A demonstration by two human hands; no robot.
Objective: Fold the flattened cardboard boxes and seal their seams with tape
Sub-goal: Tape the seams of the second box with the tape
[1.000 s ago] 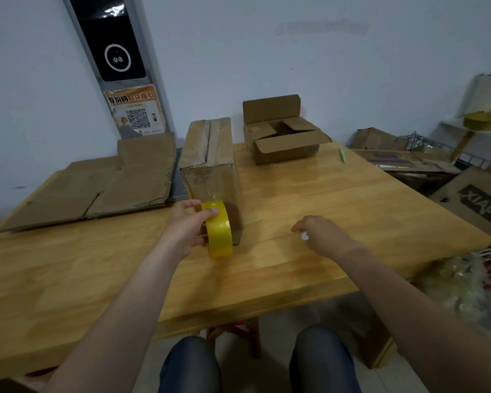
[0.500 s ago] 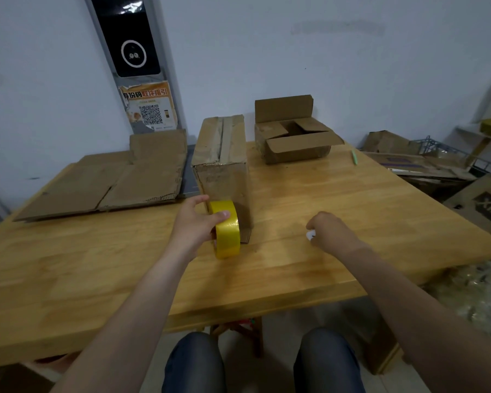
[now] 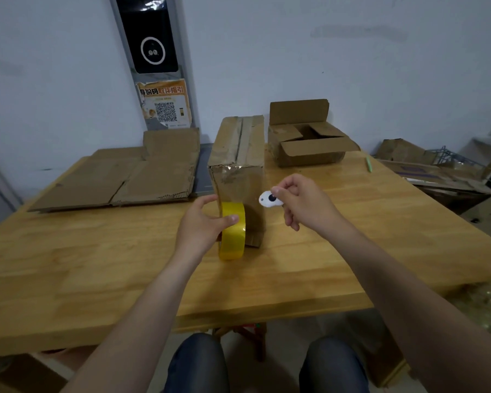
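A tall folded cardboard box [image 3: 238, 154] stands in the middle of the wooden table [image 3: 97, 273], with tape along its top seam and over its near upper edge. My left hand [image 3: 201, 225] grips a yellow tape roll [image 3: 233, 231] standing on edge against the box's near face. My right hand [image 3: 301, 202] is raised above the table and pinches a small white cutter [image 3: 270, 199] just right of the box face. Flattened cardboard boxes [image 3: 131, 177] lie at the back left.
A smaller box with open flaps [image 3: 306, 143] sits at the back right of the table, and a green pen [image 3: 368, 163] lies near the right edge. Cardboard scraps and a wire rack [image 3: 442, 168] crowd the floor on the right. A wall panel with a QR poster [image 3: 165, 106] stands behind.
My right hand has lifted off the table with the white cutter and moved left toward the box face. My left hand stays on the tape roll.
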